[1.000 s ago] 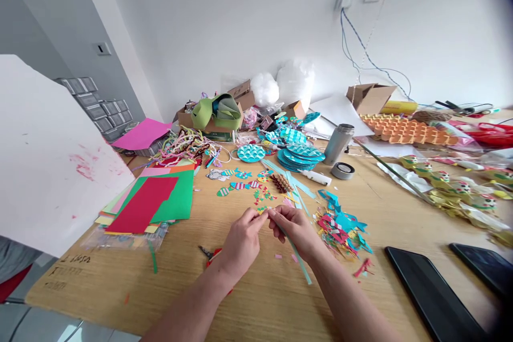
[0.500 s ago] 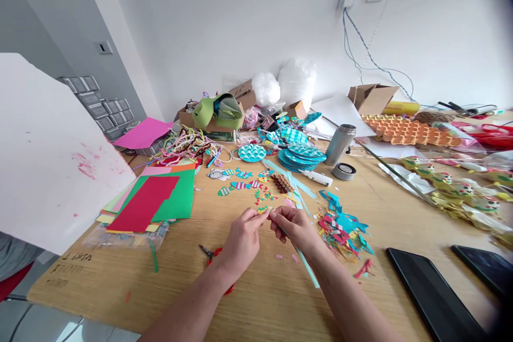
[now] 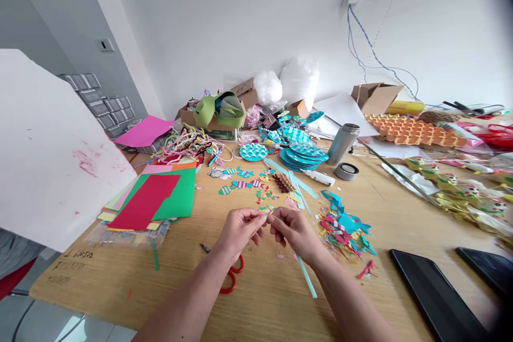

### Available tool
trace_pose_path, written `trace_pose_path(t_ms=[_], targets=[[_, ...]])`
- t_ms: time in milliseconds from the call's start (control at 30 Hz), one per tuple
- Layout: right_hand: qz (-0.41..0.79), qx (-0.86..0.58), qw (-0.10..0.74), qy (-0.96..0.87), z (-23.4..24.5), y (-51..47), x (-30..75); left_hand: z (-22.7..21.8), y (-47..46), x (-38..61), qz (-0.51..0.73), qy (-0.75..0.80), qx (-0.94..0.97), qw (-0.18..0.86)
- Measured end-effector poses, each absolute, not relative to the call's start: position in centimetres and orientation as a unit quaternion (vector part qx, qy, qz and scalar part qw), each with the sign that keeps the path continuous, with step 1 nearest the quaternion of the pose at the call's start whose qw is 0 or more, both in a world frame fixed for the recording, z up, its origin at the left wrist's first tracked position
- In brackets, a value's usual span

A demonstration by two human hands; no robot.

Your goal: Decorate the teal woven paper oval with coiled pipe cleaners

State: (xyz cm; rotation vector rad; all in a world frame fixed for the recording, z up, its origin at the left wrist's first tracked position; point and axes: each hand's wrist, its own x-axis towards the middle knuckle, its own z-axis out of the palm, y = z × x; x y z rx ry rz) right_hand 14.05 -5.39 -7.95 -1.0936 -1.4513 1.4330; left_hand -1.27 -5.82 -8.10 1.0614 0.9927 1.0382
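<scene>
Both hands meet over the table, fingertips nearly touching. The right hand is closed in a pinch on a pale blue paper strip, which trails back under its wrist toward the person. The left hand pinches the strip's far end, or a small scrap there; too small to tell which. Red scissors lie just under the left wrist; a heap of cut scraps sits just right of the right hand. To work this well, I judge: keep the 2 pinches close together, the strip taut and flat, untwisted between the fingertips
</scene>
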Motion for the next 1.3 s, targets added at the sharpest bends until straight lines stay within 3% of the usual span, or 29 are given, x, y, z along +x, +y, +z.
trace_pose_path(t_ms=[533,1300], targets=[[0.598,-0.403,0.402,-0.564,-7.71,-5.8,13.51,-7.07,-5.86,-1.48,0.466,0.437,0.391,0.663],[0.539,-0.419,0.418,-0.6,-7.87,-6.19,13.05,-7.24,-6.16,-1.0,0.477,0.437,0.384,0.659]])
